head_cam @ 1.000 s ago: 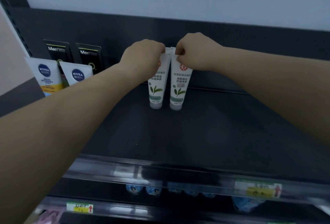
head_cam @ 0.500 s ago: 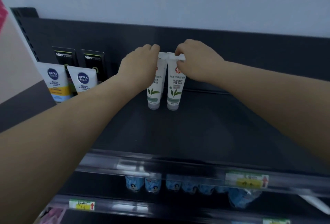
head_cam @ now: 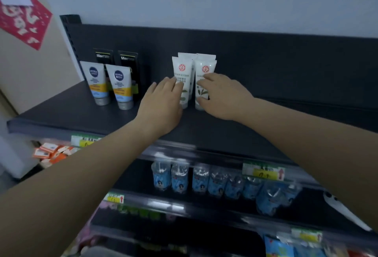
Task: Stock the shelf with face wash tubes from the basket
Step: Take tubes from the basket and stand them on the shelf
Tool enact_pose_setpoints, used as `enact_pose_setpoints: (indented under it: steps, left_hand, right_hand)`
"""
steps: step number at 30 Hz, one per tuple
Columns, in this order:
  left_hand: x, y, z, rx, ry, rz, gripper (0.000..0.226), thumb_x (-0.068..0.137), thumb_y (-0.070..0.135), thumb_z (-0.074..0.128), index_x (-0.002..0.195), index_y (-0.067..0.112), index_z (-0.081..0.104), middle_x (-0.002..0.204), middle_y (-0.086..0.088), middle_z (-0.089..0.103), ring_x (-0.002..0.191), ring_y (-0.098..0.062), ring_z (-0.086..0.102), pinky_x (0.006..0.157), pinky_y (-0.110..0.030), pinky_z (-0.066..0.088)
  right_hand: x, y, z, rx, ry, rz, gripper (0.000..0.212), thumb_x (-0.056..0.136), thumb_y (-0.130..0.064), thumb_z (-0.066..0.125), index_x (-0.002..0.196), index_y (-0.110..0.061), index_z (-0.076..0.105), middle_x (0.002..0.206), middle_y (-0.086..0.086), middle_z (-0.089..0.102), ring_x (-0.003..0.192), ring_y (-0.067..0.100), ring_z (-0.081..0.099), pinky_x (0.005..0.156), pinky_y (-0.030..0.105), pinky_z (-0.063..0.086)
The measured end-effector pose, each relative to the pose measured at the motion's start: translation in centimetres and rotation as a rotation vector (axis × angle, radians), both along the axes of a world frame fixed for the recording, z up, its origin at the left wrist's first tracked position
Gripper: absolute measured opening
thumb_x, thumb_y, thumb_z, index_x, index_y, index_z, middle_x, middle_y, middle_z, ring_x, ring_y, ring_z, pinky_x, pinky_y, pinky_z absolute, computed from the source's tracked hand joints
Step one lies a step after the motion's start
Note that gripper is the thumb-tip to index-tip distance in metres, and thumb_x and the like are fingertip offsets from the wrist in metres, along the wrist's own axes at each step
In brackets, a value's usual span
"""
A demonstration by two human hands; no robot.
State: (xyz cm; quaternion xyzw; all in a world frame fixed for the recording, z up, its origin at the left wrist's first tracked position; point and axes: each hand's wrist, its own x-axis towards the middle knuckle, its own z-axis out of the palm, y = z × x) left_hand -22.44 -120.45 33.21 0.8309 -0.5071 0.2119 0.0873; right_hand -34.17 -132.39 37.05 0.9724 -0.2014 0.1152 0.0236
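White plastic face wash tubes (head_cam: pixel 182 70) are stood cap-down on the shelf (head_cam: pixel 67 111), at 12 o'clock from both hands. Uncurled fingers of the left hand (head_cam: pixel 163 103) and right hand (head_cam: pixel 224 98) are laid against the front pair; nothing is clamped. Judged light, soft-walled, easily toppled; best taken mid-body.

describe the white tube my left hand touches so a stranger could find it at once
On the dark top shelf, look right of the two blue-and-orange tubes to the cluster of white tubes. Yours is the front left tube, touched by the left hand; its twin, with the same red badge, stands by the right hand.
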Motion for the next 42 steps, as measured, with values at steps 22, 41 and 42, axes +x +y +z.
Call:
enact_pose_setpoints:
  steps: [22, 41, 42]
  left_hand:
    - [-11.3, 18.4, -13.0, 0.184, 0.203, 0.271, 0.067, 0.095, 0.031, 0.046, 0.151, 0.011, 0.015, 0.159, -0.008, 0.015, 0.147, -0.022, 0.012, 0.119, -0.041, 0.015]
    - [-3.8, 34.6, -29.5, 0.358, 0.494, 0.389, 0.063, 0.089, 0.024, 0.049, 0.146, 0.008, 0.028, 0.149, -0.014, 0.033, 0.137, -0.033, 0.032, 0.107, -0.046, 0.036]
    - [-3.2, 35.6, -30.7, 0.394, 0.505, 0.385, 0.061, 0.089, 0.022, 0.049, 0.145, 0.009, 0.03, 0.148, -0.014, 0.035, 0.134, -0.034, 0.035, 0.104, -0.045, 0.038]
  right_hand:
    - [-6.7, 15.2, -14.4, 0.119, 0.15, 0.287, 0.062, 0.099, -0.037, 0.038, 0.153, -0.021, 0.012, 0.161, 0.005, -0.002, 0.148, 0.023, -0.004, 0.12, 0.042, 0.004]
    - [0.6, 29.8, -31.3, 0.286, 0.453, 0.391, 0.059, 0.1, -0.03, 0.036, 0.152, -0.02, 0.011, 0.161, 0.005, -0.004, 0.148, 0.023, -0.006, 0.12, 0.041, 0.004]
    - [1.1, 30.5, -32.5, 0.292, 0.478, 0.391, 0.059, 0.1, -0.03, 0.036, 0.152, -0.019, 0.012, 0.161, 0.005, -0.002, 0.148, 0.023, -0.005, 0.12, 0.041, 0.006]
